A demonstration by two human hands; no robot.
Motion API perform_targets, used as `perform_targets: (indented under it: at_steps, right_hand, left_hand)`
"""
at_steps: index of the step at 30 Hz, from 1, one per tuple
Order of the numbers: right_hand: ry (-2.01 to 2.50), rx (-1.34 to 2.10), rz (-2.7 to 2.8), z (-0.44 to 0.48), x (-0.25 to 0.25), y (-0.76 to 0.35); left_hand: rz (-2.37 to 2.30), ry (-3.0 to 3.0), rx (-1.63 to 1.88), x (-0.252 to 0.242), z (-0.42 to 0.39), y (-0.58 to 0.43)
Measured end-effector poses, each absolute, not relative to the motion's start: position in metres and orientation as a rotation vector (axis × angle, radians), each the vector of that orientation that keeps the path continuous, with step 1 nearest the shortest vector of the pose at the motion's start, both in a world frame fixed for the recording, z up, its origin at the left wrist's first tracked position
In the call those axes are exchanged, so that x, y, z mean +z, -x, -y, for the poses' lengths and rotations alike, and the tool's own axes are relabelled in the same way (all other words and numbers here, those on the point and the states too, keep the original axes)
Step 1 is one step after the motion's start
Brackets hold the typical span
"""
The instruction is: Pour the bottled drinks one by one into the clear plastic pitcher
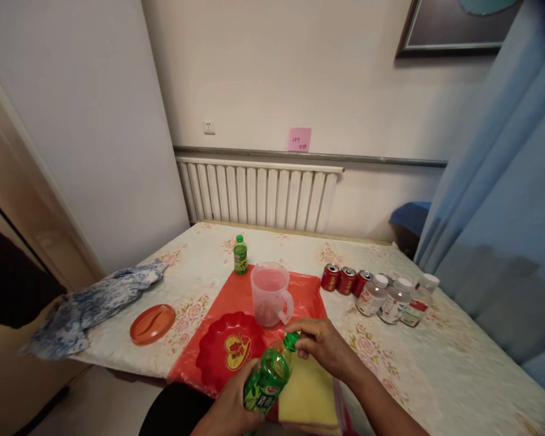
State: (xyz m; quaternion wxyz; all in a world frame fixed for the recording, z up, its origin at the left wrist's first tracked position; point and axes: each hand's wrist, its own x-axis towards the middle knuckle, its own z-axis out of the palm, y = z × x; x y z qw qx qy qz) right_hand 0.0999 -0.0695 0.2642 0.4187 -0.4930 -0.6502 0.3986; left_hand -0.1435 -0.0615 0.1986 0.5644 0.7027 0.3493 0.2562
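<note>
Left hand (229,412) clenched around green bottle (267,378), tilted above desk (436,363) edge; right hand (322,346) grip pinching cap (292,340). Best steadying the body firmly, twisting cap only, mouth away from yellow cloth (309,396).

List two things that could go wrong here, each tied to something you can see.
1. The left hand holds the green bottle tilted while the right hand grips its cap; drink may spill onto the yellow cloth.
2. The jug stands close behind; an elbow might knock it.
</note>
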Motion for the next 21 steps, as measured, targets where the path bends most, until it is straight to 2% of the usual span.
perform_targets:
  at_steps: [6, 17, 21]
  right_hand:
    - [1.236, 1.050, 1.567, 0.071, 0.256, -0.093]
    - [1.294, 1.078, 1.455, 0.063, 0.261, -0.100]
    - [1.445, 0.960, 1.358, 0.059, 0.233, -0.108]
  left_hand:
    - [-0.823, -1.634, 0.639, 0.188, 0.065, 0.144]
    - [-0.874, -1.632, 0.651, 0.204, 0.056, 0.148]
    - [-1.070, -1.653, 0.815, 0.193, 0.039, 0.166]
